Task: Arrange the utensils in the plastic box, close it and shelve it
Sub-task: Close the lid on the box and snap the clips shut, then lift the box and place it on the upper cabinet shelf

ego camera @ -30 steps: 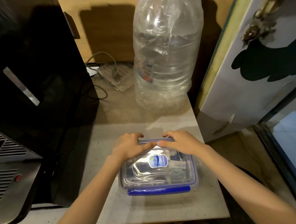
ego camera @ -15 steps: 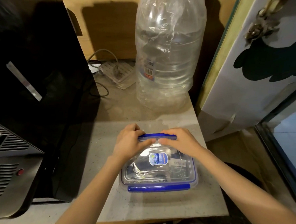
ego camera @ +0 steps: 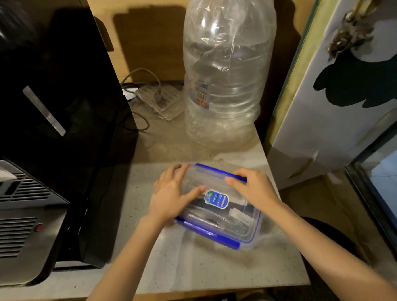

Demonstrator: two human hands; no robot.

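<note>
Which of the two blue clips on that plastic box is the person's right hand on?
The far clip, toward the big water bottle. The right hand rests on its end; the near clip is untouched.
</note>
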